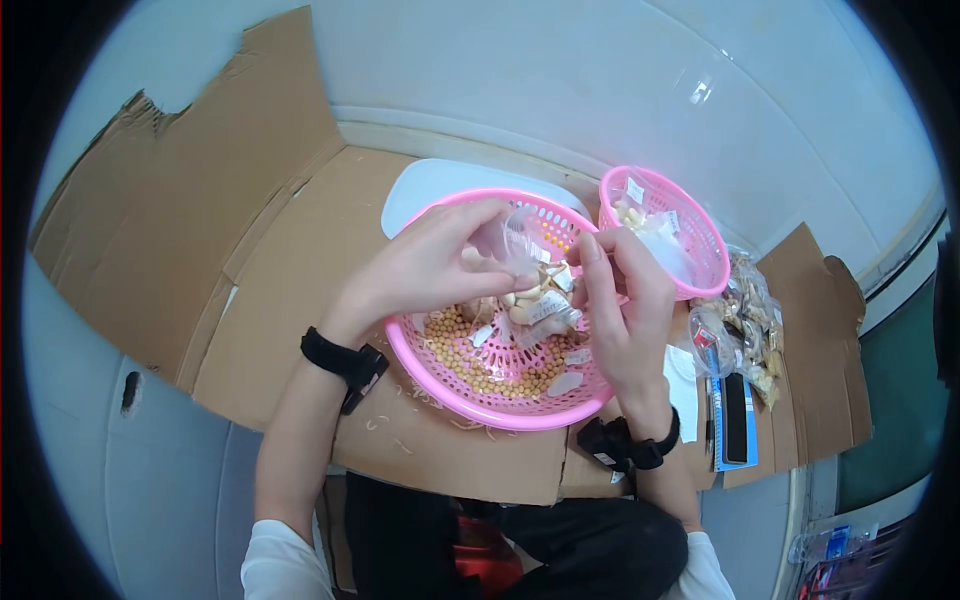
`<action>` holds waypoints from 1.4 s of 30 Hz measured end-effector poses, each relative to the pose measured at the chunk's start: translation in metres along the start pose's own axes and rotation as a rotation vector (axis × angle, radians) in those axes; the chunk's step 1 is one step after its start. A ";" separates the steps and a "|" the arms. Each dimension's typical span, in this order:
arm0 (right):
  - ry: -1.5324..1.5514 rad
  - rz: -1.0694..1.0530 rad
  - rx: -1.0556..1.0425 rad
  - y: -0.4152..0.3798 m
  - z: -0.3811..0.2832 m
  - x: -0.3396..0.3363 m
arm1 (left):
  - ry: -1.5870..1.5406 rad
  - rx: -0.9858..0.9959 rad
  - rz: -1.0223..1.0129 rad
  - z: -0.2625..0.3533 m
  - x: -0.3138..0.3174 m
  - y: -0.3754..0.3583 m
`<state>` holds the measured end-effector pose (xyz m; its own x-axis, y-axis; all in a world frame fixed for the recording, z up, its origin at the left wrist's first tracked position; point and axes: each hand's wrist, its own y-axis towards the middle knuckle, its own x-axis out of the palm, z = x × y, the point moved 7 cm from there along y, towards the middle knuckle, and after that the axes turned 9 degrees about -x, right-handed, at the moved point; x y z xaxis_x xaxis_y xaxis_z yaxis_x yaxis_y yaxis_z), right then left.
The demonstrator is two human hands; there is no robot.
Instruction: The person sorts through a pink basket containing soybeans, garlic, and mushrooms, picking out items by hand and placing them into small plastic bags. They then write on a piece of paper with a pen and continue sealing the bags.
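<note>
My left hand (435,258) grips a clear plastic bag (518,240) between thumb and fingers, above a large pink colander (480,412). Opposite it, my right hand (632,305) has thumb and fingertips pinched close to the bag; what sits between them is too small to make out. Round yellow beans (465,365) cover part of the colander's bottom. Among them lie white slips and a small labelled clear packet (545,310) with pale pieces beside it. Both wrists wear black bands with small devices.
At the back right stands a smaller pink basket (712,240) with labelled bags inside. Bags of dried brown goods (750,320) lie right, near a black phone (736,415) on a blue notebook (755,455). Behind the colander is a white tray (408,195). Cardboard (290,340) covers the surface.
</note>
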<state>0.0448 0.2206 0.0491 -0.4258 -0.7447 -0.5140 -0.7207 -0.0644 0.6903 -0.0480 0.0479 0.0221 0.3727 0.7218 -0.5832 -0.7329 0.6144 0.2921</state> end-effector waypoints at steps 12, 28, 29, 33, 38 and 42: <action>-0.342 -0.579 0.033 -0.006 0.033 0.015 | -0.125 -0.095 0.044 -0.010 -0.003 0.002; 0.185 -0.478 0.137 0.010 0.047 0.041 | -0.197 -0.133 0.013 -0.005 -0.003 -0.001; 0.180 -0.500 0.109 0.009 0.049 0.041 | -0.197 -0.135 0.008 -0.008 -0.002 -0.001; -0.194 -0.517 0.015 0.012 0.033 0.010 | -0.177 -0.121 0.007 -0.008 -0.003 0.000; -0.491 -0.781 0.107 -0.005 0.034 0.019 | -0.194 -0.076 0.038 -0.005 0.000 0.001; -0.719 -0.801 -0.046 -0.016 0.048 0.038 | -0.107 -0.045 0.086 -0.001 -0.006 0.001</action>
<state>0.0139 0.2249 -0.0062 -0.0713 0.0894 -0.9934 -0.9179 -0.3956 0.0303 -0.0517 0.0438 0.0251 0.3644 0.8023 -0.4728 -0.7884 0.5359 0.3019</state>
